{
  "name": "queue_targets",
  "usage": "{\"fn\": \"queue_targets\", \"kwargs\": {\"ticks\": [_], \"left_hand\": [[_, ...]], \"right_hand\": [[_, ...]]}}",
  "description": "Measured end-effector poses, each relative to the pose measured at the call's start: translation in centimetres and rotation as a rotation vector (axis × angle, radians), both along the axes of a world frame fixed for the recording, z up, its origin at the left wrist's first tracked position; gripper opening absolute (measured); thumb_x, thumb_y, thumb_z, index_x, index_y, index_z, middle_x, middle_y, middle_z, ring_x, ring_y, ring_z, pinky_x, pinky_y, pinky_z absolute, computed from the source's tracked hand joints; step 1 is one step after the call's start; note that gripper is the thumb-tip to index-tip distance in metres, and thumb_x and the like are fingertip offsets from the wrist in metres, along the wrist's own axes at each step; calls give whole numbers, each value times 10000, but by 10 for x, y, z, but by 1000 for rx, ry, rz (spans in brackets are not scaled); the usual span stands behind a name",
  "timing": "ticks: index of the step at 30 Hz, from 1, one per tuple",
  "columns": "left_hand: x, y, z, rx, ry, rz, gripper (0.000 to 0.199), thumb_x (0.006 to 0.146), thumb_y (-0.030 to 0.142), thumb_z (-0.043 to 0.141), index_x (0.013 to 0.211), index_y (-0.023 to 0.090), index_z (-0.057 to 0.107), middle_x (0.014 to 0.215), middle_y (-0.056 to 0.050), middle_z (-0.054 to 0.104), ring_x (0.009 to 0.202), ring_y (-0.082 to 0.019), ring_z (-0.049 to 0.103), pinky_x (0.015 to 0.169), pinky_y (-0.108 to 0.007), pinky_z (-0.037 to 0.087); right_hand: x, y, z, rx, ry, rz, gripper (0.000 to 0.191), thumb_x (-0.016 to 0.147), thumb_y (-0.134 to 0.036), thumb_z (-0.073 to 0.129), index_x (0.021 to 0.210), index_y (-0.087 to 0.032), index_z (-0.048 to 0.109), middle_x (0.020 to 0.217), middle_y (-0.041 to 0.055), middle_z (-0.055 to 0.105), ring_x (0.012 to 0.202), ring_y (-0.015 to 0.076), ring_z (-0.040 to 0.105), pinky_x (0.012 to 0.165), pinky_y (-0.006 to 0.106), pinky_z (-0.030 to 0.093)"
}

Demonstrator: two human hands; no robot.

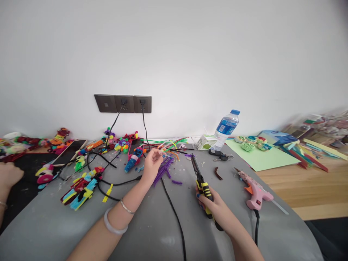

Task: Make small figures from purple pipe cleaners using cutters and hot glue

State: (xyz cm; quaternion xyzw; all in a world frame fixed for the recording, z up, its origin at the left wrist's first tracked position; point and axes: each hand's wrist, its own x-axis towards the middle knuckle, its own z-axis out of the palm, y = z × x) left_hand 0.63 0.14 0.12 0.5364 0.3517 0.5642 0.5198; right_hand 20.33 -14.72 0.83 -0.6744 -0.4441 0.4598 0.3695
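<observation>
My right hand (pixel 210 203) is wrapped around the yellow-and-black handles of long-nose pliers (pixel 200 177), whose dark jaws point away from me above the grey table. Over the middle of the table, my left hand (pixel 153 161) has its thumb and fingertips drawn together in a pinch. Whatever may be between them is too small to make out. Just beside and below those fingers lies a bunch of purple pipe cleaners (pixel 162 171), with a short purple piece (pixel 177 182) apart from it. Behind the hand spread green and other coloured pipe cleaners (pixel 179 142).
On the right lie a pink glue gun (pixel 255 192) and a green sheet (pixel 258 156) with paper flowers. A water bottle (pixel 226 127), small box (pixel 205 142) and keys (pixel 223 157) stand or lie behind. Fuzzy figures (pixel 83 188) and black cables (pixel 174 210) cover the left; another person's hand (pixel 11 175) is there.
</observation>
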Motion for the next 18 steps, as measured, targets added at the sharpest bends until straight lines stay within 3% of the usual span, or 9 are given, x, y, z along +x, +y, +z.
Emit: {"fn": "queue_targets", "kwargs": {"ticks": [9, 18], "left_hand": [[1, 3, -5, -143, -66, -39, 310, 688, 349, 739, 745, 195, 476, 759, 2, 647, 725, -177, 688, 617, -248, 503], [2, 1, -4, -124, -97, -61, 331, 676, 354, 767, 686, 186, 481, 869, -58, 722, 839, -218, 715, 615, -256, 518]], "right_hand": [[1, -1, 1, -12, -8, 8, 332, 674, -409, 540, 927, -195, 536, 688, -22, 509, 608, 154, 481, 590, 277, 387], [2, 0, -3, 1, -1, 24, 309, 690, -396, 536, 929, -199, 533, 679, -30, 505, 608, 153, 483, 591, 274, 389]]}}
